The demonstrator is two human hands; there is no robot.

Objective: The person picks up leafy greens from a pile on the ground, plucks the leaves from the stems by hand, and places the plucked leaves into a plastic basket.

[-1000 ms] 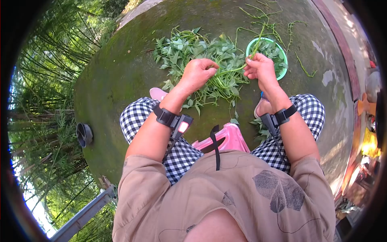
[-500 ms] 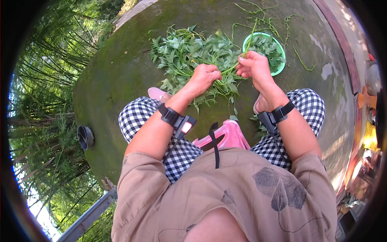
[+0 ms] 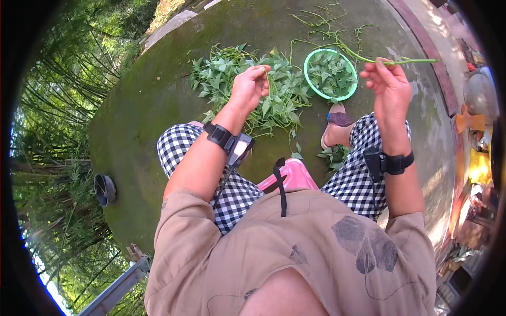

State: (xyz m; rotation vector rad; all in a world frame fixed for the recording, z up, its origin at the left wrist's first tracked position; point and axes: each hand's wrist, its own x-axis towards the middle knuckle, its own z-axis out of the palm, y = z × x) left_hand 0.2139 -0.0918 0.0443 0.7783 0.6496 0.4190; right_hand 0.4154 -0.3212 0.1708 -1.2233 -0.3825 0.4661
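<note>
My right hand [image 3: 390, 87] is raised at the right, its thumb and fingers pinching a long green stem [image 3: 414, 61] that trails back to the left. My left hand [image 3: 249, 89] is in front of the leafy heap [image 3: 221, 71], its fingertips pressed together; whatever it pinches is too small to make out. Between the hands, a green-rimmed basket [image 3: 308, 79] holds picked leaves [image 3: 329, 71]. Behind the basket, bare stems [image 3: 321, 22] lie on the ground.
Below me is a pink stool [image 3: 298, 174], with my checked trouser legs on both sides. A few leaves [image 3: 336, 156] lie by my right foot [image 3: 337, 129]. A dark pot [image 3: 105, 190] stands far left, near bamboo. Assorted items [image 3: 479, 163] line the right edge.
My right hand has moved right and away from my left hand, carrying the stem over the ground beyond the basket. My left hand has shifted slightly up and left.
</note>
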